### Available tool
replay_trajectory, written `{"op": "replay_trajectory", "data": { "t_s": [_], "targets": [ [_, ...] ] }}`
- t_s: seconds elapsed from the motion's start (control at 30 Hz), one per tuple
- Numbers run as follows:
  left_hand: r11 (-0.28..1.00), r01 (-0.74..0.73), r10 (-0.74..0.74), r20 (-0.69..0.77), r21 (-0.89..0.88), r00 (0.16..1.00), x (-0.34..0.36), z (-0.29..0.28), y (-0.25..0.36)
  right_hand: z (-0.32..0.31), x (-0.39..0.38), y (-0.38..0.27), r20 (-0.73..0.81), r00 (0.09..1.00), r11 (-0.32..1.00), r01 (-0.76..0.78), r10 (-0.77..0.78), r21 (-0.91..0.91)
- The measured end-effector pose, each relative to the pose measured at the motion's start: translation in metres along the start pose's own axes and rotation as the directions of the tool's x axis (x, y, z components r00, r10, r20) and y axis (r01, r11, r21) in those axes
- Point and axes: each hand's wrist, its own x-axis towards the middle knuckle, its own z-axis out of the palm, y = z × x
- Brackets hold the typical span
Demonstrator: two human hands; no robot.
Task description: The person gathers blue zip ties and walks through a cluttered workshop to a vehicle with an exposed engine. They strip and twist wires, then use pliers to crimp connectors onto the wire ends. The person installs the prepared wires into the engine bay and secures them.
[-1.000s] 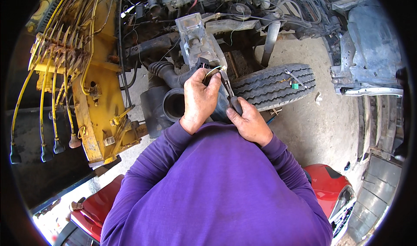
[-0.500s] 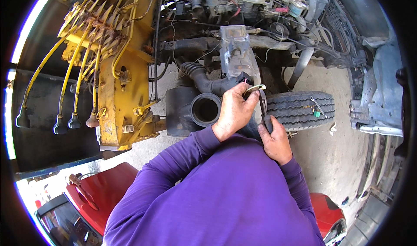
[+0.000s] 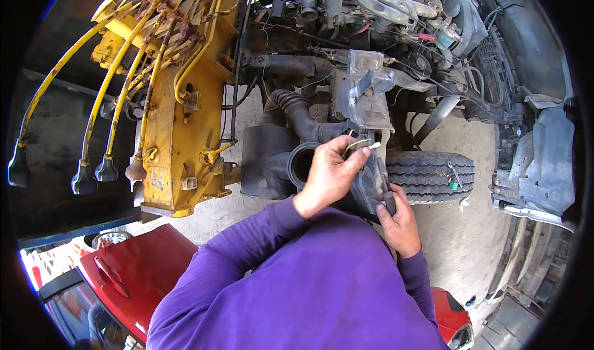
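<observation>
My left hand [image 3: 331, 170] pinches a thin wire [image 3: 357, 143] between thumb and fingers. A small pale tip [image 3: 375, 145] sticks out at the wire's right end. Just below and to the right, my right hand [image 3: 399, 223] is closed around the dark handles of a pair of pliers [image 3: 389, 199]. The pliers point up and away from me, their jaws apart from the wire's tip and hard to make out against the dark parts behind. A small black connector [image 3: 350, 132] sits right behind my left fingers.
A worn metal bracket [image 3: 365, 99] stands ahead of my hands. To the left are a black cylindrical housing [image 3: 263, 161] with a ribbed hose and yellow machinery [image 3: 170, 146] with levers. A tyre [image 3: 427, 175] at right carries a wrench [image 3: 458, 178]. Red cars [image 3: 139, 269] stand behind.
The pliers have come down from the wire's tip, and my right hand has moved slightly lower and right. My left hand still pinches the wire. The whole view has shifted a little.
</observation>
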Motion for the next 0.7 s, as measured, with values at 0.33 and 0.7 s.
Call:
{"op": "replay_trajectory", "data": {
  "t_s": [0.33,0.7],
  "targets": [
    [0.902,-0.432,0.431,0.058,0.012,0.901,-0.017,-0.111,0.140,-0.039,-0.019,0.090,-0.418,0.875,0.802,-0.424,0.244,-0.420],
    [0.919,-0.291,0.292,0.037,0.265,0.956,0.004,-0.158,0.145,-0.040,-0.027,0.168,-0.597,0.690,0.602,-0.696,0.410,-0.391]
  ]
}}
